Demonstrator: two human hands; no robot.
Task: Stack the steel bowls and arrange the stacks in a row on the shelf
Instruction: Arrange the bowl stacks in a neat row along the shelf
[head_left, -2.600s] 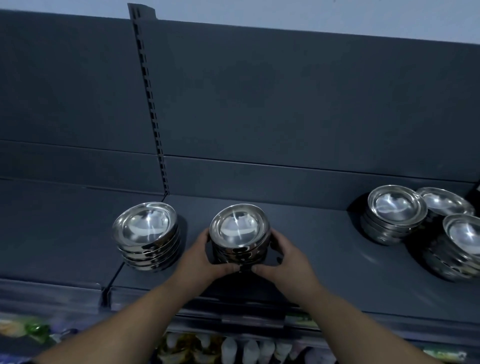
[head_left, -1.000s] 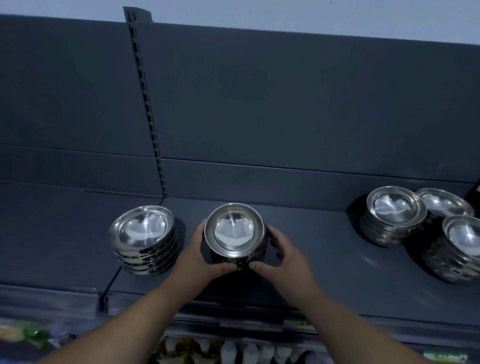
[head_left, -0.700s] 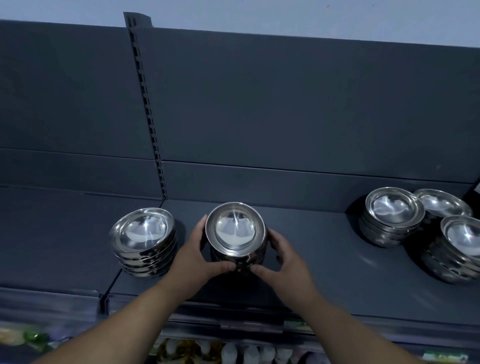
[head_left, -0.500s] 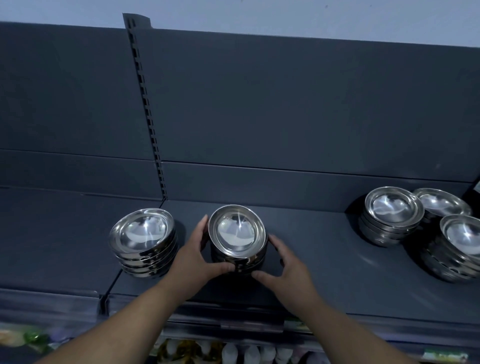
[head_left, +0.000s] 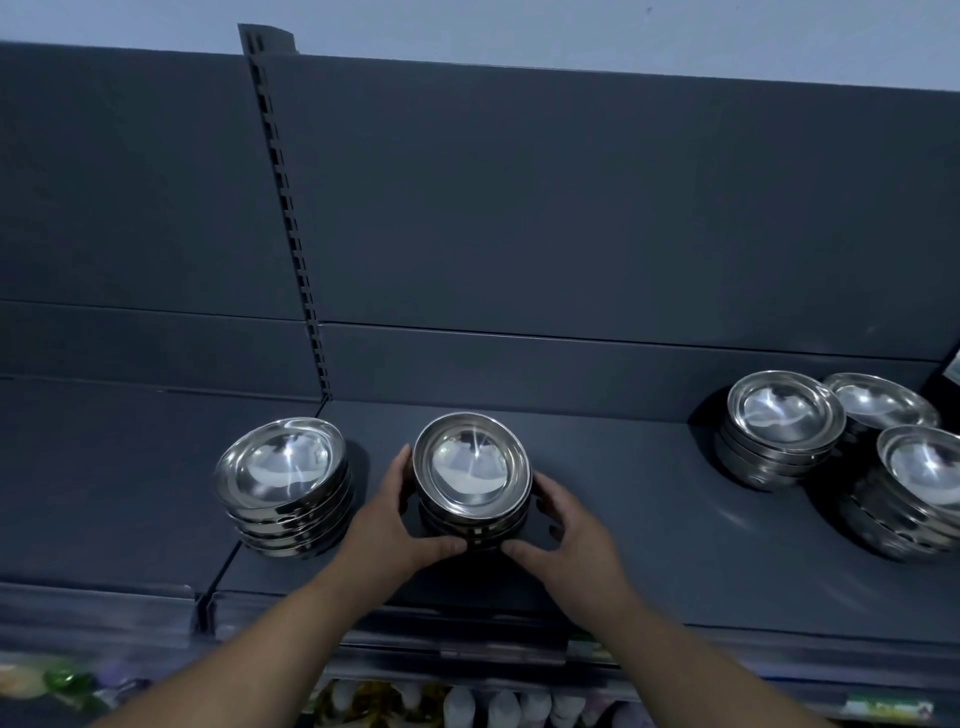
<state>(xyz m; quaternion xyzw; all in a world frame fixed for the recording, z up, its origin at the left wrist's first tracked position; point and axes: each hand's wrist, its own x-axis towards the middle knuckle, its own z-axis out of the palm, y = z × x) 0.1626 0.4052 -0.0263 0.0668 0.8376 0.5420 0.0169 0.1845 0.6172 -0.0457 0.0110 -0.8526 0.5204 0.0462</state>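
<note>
A stack of steel bowls (head_left: 470, 470) rests on the dark grey shelf (head_left: 649, 519), near its front edge. My left hand (head_left: 387, 525) wraps the stack's left side, its thumb at the front of the base. My right hand (head_left: 569, 535) cups the right side loosely: thumb and a fingertip touch the stack, the palm stands off. To the left stands a second stack of steel bowls (head_left: 283, 486), a small gap away. At the far right sit three more bowl stacks (head_left: 782, 423), (head_left: 880, 402), (head_left: 922, 475), bunched together.
A slotted upright (head_left: 291, 223) runs down the back panel to the seam between two shelf boards. The right-hand stacks reach the frame's edge. Below the shelf's front lip, packaged goods (head_left: 467, 704) show on a lower level.
The middle stack has stayed in the same spot between my hands. My right hand's fingers have loosened and spread away from its side. The left hand keeps its hold.
</note>
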